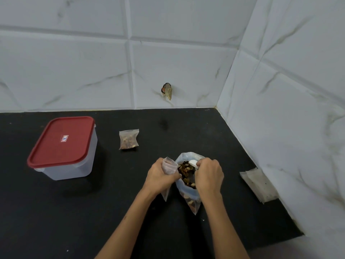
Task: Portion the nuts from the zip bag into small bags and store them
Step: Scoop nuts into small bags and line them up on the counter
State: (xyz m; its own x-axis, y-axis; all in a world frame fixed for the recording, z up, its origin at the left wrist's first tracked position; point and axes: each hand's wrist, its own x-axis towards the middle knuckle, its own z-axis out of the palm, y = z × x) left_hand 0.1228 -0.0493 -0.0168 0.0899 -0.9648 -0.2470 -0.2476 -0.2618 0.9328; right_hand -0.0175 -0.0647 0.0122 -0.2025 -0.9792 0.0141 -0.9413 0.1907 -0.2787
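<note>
A clear zip bag (190, 195) of mixed nuts (185, 172) stands open on the black counter (130, 193), near its middle. My left hand (160, 176) grips a small clear bag (169, 166) right beside the zip bag's mouth, on its left. My right hand (209, 174) holds a white scoop (193, 163) whose bowl sits over the nuts inside the zip bag. A filled small bag (128, 139) of nuts lies flat farther back on the counter.
A translucent storage box with a red lid (63, 146), shut, stands at the left. A stack of small bags (258, 184) lies at the right against the tiled wall. Tiled walls (168, 53) close the back and right sides.
</note>
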